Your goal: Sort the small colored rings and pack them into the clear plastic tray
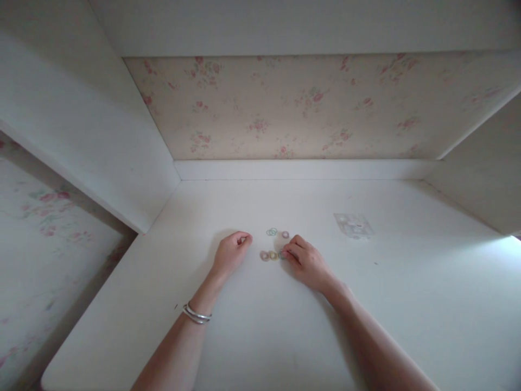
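2 hands mid-desk, white desk (pixel 260 336) bare around them, right hand (pixel 306 262) fingertips pinching small ring (pixel 282 254), left hand (pixel 232 253) loosely curled, empty.

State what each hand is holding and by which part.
Right hand pinches the rim of a small ring lying on the table. Left hand is curled, apparently holding nothing.

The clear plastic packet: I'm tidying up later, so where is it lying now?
In the head view, the clear plastic packet lies flat on the white desk, right of the small rings and beyond the right hand.
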The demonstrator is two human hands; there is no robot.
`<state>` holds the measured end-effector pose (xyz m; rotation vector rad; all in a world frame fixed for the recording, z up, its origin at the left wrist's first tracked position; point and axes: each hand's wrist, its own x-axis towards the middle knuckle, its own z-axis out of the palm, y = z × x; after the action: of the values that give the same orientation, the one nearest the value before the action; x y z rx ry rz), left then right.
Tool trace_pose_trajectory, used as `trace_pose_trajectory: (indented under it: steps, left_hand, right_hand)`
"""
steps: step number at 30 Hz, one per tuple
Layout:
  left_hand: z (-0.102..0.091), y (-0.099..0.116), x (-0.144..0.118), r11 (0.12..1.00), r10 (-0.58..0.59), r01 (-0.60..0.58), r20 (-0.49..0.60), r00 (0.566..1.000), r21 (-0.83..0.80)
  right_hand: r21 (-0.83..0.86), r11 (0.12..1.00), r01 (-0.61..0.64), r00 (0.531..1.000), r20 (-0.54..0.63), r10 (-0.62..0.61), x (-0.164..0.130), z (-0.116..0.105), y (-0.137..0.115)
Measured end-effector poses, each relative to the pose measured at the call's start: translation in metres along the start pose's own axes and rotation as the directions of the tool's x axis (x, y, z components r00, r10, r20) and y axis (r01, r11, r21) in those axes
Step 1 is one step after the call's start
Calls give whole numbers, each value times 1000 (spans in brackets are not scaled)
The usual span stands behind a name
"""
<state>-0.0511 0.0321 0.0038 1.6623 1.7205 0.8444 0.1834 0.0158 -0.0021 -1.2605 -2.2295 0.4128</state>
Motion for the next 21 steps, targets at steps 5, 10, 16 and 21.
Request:
trace_pose_trajectory:
  steps: [5, 10, 16, 21]
  left_hand:
    - [1, -2, 1, 1000, 2, -2, 2, 1000, 6]
    - [2, -4, 1, 1000, 12, -12, 8, 1000, 18]
    - [3, -7, 2, 1000, 11, -12, 9, 1000, 28]
    - [3, -7, 1, 999, 15, -15, 7, 1000, 43]
  right_hand:
    - [-26, 1000, 16, 999, 44, -15, 0, -3, -3]
    - [-3, 1000, 31, 999, 37, -31, -1, -2, -4]
    - [-24, 990, -136, 967, -220, 128, 6, 10, 13]
    - [-211, 954, -212, 970, -160, 180, 10, 16, 22]
